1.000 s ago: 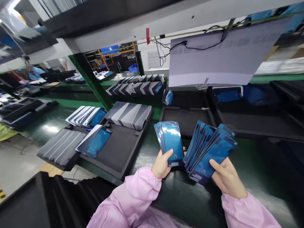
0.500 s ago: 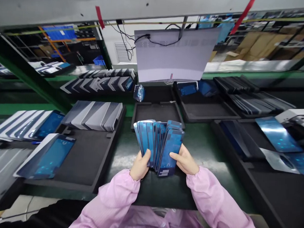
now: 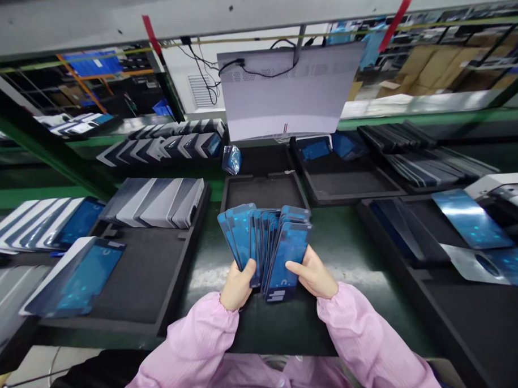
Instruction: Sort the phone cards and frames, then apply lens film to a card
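Over the green table (image 3: 340, 239), the left hand (image 3: 236, 285) and right hand (image 3: 319, 273) grip opposite sides of a fanned stack of blue sheets (image 3: 290, 246). Light, even pressure near the lower edges should stop any sliding loose.

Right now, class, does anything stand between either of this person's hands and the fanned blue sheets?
Nothing visible does. The left hand and right hand grip the fanned blue sheets directly; the nearest black tray lies beyond the sheets, not between them and the hands.
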A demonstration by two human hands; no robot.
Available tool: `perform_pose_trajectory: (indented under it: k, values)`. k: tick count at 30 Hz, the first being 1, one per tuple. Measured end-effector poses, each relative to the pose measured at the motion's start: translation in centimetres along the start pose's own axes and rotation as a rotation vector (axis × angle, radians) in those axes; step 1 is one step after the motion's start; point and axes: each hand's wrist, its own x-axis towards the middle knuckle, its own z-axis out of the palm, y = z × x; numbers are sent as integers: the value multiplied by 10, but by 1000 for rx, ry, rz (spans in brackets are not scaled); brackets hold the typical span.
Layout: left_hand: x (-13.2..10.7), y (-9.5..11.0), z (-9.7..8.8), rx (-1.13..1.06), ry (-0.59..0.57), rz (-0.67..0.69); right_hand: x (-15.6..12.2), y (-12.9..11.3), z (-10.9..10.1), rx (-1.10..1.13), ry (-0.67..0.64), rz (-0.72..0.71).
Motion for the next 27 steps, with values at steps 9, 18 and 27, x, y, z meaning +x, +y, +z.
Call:
perform_pose_trajectory:
  k: [9, 18, 27]
  values:
    - [1, 7, 4, -18, 58, 61, -2, -4, -8, 65, 16, -48]
    - [1, 6, -1, 26, -55, -15, 0, -2, -7, -3, 16, -24]
    - [3, 2, -7, 42, -86, -53, -3, -10, -7, 60, 3, -8]
